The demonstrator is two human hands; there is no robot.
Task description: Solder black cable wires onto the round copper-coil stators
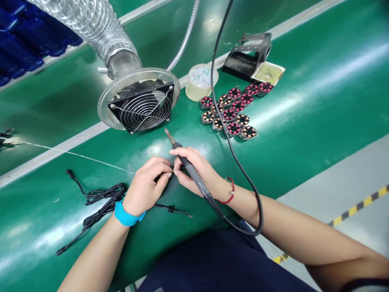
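My right hand (197, 170) is closed around a soldering iron (194, 176), whose tip points up and left, towards the fan. The thumb and fingertips of that hand also meet the fingers of my left hand (150, 182). My left hand, with a blue wristband (127, 215), pinches a thin wire (173, 171); its ends are mostly hidden by the fingers. Solder wire (91, 159) runs in from the left and passes out of sight behind my left hand. Black cables (105, 202) lie coiled beside my left wrist, and a stripped cable end (179, 212) shows below my hands.
A fume extractor fan (147, 109) on a flexible duct (100, 28) hangs ahead. Several wound motor stators (232, 114) stand on the green bench (304, 109), near a tape roll (197, 87) and an iron stand (252, 56). The iron's cord (225, 134) loops over my right forearm.
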